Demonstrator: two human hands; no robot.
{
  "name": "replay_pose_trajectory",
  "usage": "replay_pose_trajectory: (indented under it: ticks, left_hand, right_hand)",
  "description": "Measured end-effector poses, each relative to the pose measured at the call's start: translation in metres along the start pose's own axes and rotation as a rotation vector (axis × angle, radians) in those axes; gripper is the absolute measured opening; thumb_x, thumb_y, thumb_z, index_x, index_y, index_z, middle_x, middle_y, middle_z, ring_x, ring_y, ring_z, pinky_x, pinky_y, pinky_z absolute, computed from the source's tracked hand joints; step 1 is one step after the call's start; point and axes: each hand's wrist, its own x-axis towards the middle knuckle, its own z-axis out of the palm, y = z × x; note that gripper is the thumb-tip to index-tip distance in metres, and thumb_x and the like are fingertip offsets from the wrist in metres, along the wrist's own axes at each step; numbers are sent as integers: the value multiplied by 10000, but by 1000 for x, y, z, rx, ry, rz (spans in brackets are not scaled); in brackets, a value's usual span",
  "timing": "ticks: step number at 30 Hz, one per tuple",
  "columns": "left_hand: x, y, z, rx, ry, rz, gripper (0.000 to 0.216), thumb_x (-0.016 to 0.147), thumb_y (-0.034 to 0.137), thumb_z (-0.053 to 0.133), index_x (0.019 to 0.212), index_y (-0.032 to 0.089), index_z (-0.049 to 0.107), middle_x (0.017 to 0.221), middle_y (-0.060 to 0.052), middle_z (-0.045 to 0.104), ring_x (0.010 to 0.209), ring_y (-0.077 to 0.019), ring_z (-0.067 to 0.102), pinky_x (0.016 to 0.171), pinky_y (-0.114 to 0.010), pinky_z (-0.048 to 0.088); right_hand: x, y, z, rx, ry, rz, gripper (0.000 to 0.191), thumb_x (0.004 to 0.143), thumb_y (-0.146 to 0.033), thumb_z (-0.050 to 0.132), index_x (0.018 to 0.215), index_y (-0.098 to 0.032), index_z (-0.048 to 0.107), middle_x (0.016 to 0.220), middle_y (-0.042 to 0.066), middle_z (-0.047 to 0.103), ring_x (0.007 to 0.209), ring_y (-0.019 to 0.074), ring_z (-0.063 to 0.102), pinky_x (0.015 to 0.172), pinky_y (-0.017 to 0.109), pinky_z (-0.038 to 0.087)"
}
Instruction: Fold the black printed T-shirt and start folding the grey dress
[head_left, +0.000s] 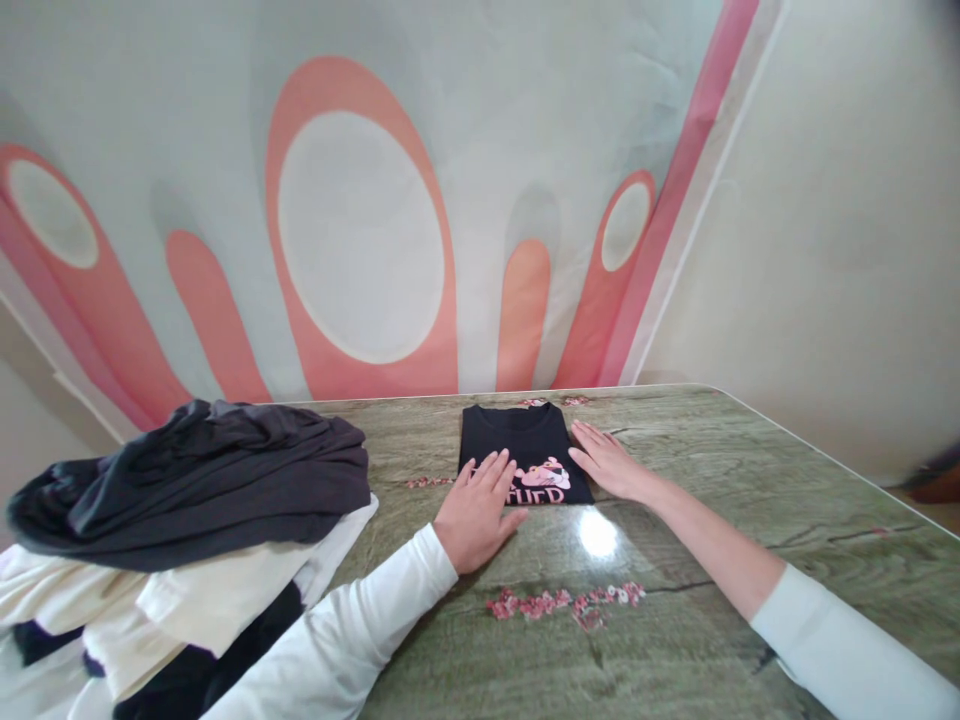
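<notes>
Shirt [534, 442] lies folded on the table [690, 630]. Its lower left is under the flat left hand [477, 512]; at its right edge, apart, is the flat right hand [610, 468].

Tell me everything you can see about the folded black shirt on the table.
The black shirt looks like soft knit fabric, folded into a compact, roughly rectangular shape. It lies flat near the far edge of the wood-patterned table, round neckline away from the person. A pink cartoon print and pink lettering show, partly covered by the left hand resting on it. The right hand is at its right edge; contact there is unclear.
</notes>
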Motion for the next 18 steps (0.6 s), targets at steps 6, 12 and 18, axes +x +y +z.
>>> replay_pose_trajectory:
  ticks: [6,12,18]
  left_hand:
    - [-36,-32,-4,-194,61,-193,563,868,412,421,1341,127,309,1411,-151,311,1303,-255,272,1049,-437,262]
    - [-33,-58,9,-740,247,-449,328,841,205,443,1164,151,455,1197,-123,540,1106,-188,522,961,-382,409]
    - [-26,-60,3,-1226,196,-704,205,795,71,461,990,131,487,936,-86,629,723,-114,642,571,-217,513]
  right_hand:
    - [27,-29,0,-12,42,-71,714,864,-603,110,1427,-165,145,1485,52,123,1357,208,86,1095,416,91]
    - [52,-25,19,-49,-43,45,796,821,-674,103,1427,-159,140,1491,72,82,1355,244,81,1084,441,95]
    - [58,-12,22,-73,-48,46,857,783,-724,137,1428,-159,139,1490,107,73,1352,274,73,1087,420,76]
